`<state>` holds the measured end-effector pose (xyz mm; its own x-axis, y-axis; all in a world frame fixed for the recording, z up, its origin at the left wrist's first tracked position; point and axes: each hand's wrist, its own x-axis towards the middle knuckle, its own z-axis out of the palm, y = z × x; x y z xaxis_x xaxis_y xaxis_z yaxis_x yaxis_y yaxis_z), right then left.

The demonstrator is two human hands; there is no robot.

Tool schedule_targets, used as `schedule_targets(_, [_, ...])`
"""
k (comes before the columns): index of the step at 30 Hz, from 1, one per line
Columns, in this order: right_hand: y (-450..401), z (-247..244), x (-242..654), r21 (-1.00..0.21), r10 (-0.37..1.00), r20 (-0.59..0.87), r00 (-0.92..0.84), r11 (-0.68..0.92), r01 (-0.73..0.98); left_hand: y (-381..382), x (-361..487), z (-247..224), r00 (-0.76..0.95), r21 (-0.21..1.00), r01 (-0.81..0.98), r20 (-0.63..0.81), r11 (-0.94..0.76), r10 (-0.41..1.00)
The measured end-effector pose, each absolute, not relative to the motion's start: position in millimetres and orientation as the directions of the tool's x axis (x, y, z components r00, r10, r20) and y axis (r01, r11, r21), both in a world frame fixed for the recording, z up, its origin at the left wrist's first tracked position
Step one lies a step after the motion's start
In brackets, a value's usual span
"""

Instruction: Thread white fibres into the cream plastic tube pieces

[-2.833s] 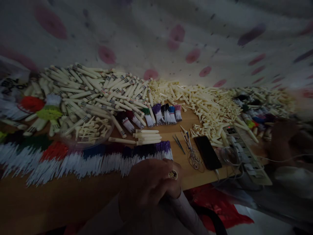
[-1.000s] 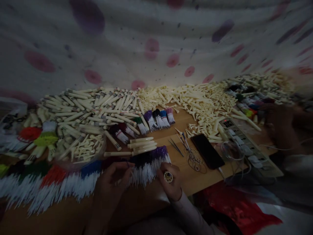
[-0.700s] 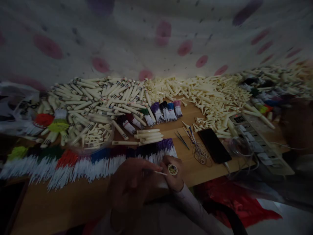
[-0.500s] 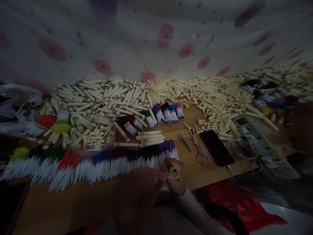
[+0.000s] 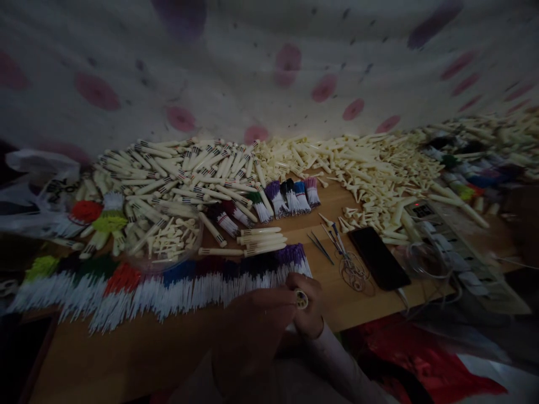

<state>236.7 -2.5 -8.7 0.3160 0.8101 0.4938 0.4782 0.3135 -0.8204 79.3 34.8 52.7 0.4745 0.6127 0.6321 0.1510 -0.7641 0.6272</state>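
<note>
My right hand is closed round a cream pen barrel, whose round open end faces up towards me with several holes inside. From the left, my left hand reaches over with fingers pinched at the rim of that end. A thin white refill showed between these fingers a moment ago; now they mostly hide it. Just beyond the hands lies a long row of white pen refills with coloured ends, the purple ones nearest. Several cream barrels lie side by side behind the row.
Heaps of banded pen barrels and cream cone-shaped parts line the back. A clear tub holds small cream parts. To the right lie tweezers, a coiled cord, a phone and a power strip.
The left fingers have moved up and right onto the barrel's open end, and the white refill between them has gone from sight. The whole view has shifted slightly.
</note>
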Motion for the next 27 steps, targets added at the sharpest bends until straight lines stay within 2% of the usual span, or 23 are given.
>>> schedule_targets(3, [-2.9, -7.7, 236.7, -0.814, 0.813, 0.496, 0.305, 0.312, 0.49, 38.8, 86.3, 55.3, 0.498, 0.599, 0.088, 0.666, -0.796, 0.556])
schedule_targets(8, [-4.3, -4.5, 238.0, -0.796, 0.804, 0.509, 0.306, 0.306, 0.522, 36.2, 90.5, 44.0, 0.403, 0.672, 0.04, 0.666, -0.739, 0.628])
schedule_targets(12, [-4.1, -3.6, 239.7, -0.786, 0.8, 0.518, 0.304, 0.304, 0.539, 33.7, 92.3, 34.5, 0.394, 0.681, -0.024, 0.679, -0.731, 0.62])
schedule_targets(22, [-1.7, -3.1, 237.3, -0.791, 0.808, 0.495, 0.32, 0.267, 0.55, 42.0, 97.5, 37.6, 0.382, 0.664, 0.054, 0.676, -0.746, 0.63])
schedule_targets(27, [-1.8, -6.5, 233.8, -0.803, 0.811, 0.479, 0.335, 0.251, 0.541, 41.7, 98.0, 34.2, 0.4, 0.69, 0.158, 0.61, -0.707, 0.684])
